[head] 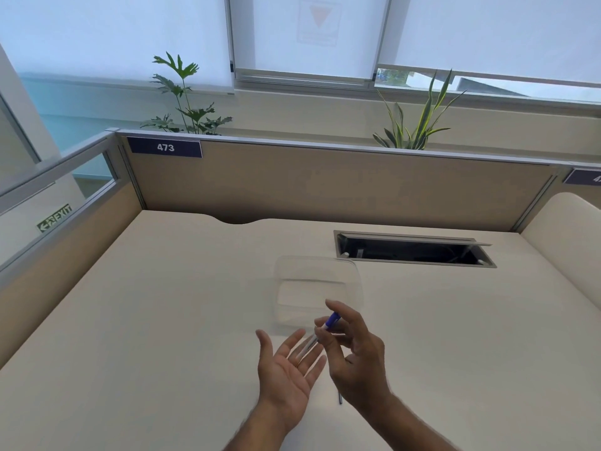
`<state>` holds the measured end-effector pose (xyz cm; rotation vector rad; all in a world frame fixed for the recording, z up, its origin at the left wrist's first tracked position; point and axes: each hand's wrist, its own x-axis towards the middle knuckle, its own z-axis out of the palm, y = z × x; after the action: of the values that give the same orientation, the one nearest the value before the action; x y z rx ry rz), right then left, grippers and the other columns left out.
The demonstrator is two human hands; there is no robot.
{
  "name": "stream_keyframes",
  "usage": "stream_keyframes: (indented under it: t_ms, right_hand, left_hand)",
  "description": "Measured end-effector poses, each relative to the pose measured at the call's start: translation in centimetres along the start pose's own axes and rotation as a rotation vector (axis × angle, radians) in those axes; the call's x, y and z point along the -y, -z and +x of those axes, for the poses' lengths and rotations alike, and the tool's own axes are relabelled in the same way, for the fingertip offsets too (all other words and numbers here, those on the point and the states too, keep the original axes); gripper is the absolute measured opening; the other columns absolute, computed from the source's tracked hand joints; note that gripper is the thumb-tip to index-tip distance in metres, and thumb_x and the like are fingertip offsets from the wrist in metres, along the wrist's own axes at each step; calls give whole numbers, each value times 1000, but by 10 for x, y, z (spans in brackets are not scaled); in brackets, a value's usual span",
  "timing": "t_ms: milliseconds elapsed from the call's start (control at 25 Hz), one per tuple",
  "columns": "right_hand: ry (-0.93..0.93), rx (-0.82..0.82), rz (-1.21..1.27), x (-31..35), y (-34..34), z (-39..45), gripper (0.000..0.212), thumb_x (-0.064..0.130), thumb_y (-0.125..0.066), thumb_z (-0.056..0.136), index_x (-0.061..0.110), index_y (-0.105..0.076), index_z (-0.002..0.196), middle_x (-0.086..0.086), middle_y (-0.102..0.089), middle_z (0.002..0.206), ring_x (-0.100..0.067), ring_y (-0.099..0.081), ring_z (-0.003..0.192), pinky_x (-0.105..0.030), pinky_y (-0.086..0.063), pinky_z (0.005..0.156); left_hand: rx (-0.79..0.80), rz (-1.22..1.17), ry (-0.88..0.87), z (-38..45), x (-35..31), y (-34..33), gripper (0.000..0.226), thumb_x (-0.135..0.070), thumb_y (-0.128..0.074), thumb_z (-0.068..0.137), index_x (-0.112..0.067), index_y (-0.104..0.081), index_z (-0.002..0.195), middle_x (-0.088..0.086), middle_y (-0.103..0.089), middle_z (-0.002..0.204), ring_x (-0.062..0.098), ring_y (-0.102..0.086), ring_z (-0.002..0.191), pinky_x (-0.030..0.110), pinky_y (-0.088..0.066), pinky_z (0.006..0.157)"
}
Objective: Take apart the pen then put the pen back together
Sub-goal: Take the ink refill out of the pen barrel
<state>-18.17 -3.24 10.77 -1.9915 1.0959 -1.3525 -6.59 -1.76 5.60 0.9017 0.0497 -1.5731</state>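
My right hand pinches a pen barrel between thumb and fingers above the cream desk. The barrel is clear, with a blue end pointing up and away. Its lower end slants down over the fingers of my left hand, which is held palm up with fingers spread and nothing gripped. A thin dark rod, probably the ink refill, lies on the desk and shows just below my right wrist; most of it is hidden.
A clear plastic container sits on the desk just beyond my hands. An open cable hatch is cut into the desk at the back right. Partition walls close the back and left sides.
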Motion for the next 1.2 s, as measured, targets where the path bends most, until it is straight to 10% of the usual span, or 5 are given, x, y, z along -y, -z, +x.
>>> stream_keyframes:
  t_ms: [320,520,720,920,1200]
  right_hand:
    - [23,-120,117,6,-1,3,55,-4,-69,83,28,-53,124,4,-74,92,-7,-73,83,-21,-60,75]
    - [51,51,82,13,-4,-3,71,1,-65,85,53,-41,128,2,-74,81,-9,-72,73,-24,-62,70]
    - [114,-121,117,13,7,15,56,2,-64,85,25,-43,132,2,-75,93,-5,-73,86,-23,-60,77]
    - [129,194,37,10,3,-8,86,0,-66,82,54,-29,138,1,-74,88,-2,-70,81,-15,-58,75]
    - [94,-150,150,17,14,14,65,1,-64,83,18,-32,137,2,-74,98,-7,-73,88,-22,-58,81]
  left_hand:
    - [69,-97,10,0,-4,1,100,-88,-34,70,-13,-57,132,16,-67,124,39,-58,119,57,-36,110]
    - [141,-127,23,-6,-6,-6,102,-89,-40,64,-13,-59,131,18,-62,131,42,-57,121,61,-33,110]
    - [84,-126,-12,-3,-7,-5,98,-86,-36,70,-12,-58,131,18,-65,127,40,-59,118,58,-35,110]
    - [176,-113,24,-10,-9,-11,103,-88,-37,68,-9,-60,129,21,-62,130,41,-60,117,55,-43,103]
    - [105,-127,-1,-6,-10,-9,98,-87,-35,70,-13,-60,129,19,-66,126,41,-62,115,59,-40,105]
